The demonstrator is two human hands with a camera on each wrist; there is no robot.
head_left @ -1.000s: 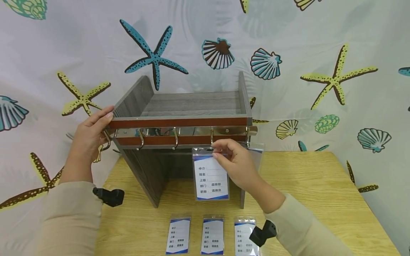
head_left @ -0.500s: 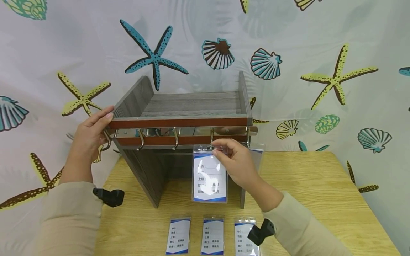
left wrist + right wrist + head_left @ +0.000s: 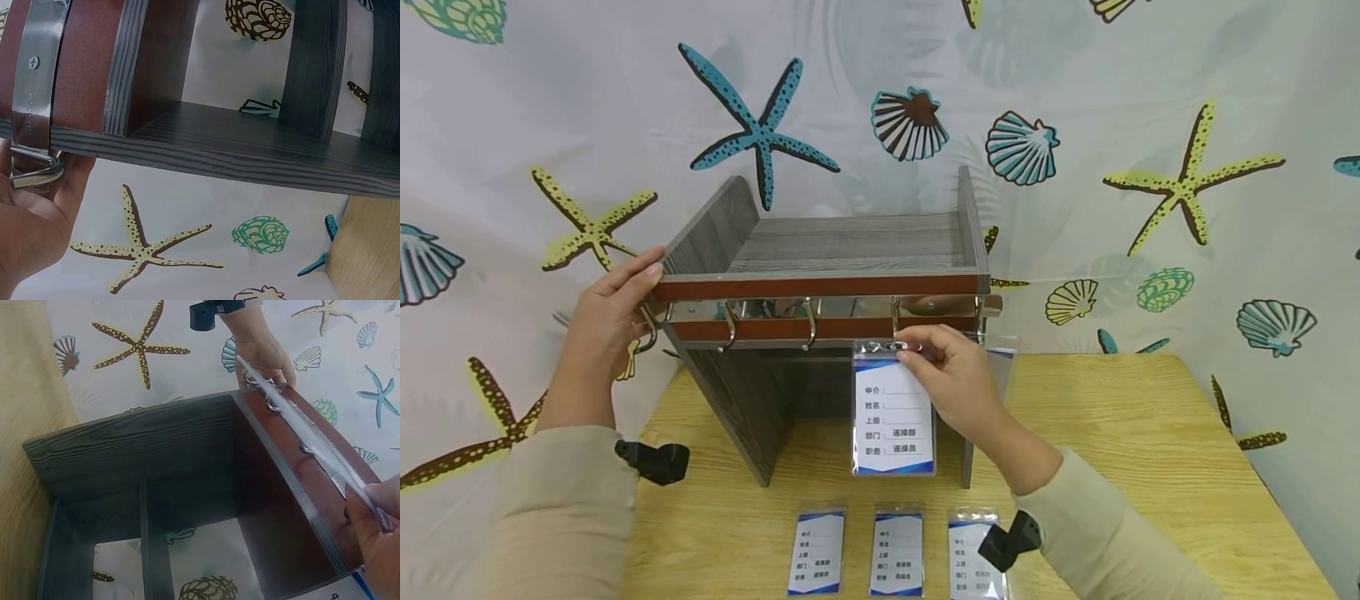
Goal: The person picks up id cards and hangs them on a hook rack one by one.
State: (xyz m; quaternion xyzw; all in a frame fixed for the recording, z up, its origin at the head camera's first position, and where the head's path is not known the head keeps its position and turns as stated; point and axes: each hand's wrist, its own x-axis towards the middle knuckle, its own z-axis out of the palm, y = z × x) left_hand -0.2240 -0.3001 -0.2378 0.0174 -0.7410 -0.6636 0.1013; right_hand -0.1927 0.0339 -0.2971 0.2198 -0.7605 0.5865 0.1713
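1. The right hand [image 3: 951, 375], in the middle of the frame, pinches a clear badge [image 3: 893, 417] by its top right corner, thumb and finger together on it.
2. That badge hangs upright, its white card facing front, its top edge right at the tip of a shiny hook [image 3: 895, 313]. I cannot tell if the hook goes through it.
3. The left hand [image 3: 606, 317], left of the middle, holds the left end of the gray shelf [image 3: 857, 242].
4. More silver hooks [image 3: 810, 323] sit in a row along the shelf's red-brown front.
5. Another badge [image 3: 1002, 367] shows partly behind the right hand, under the row's right end.
6. Three badges [image 3: 897, 554] lie side by side on the yellow wooden table [image 3: 1112, 450], at the bottom of the frame.
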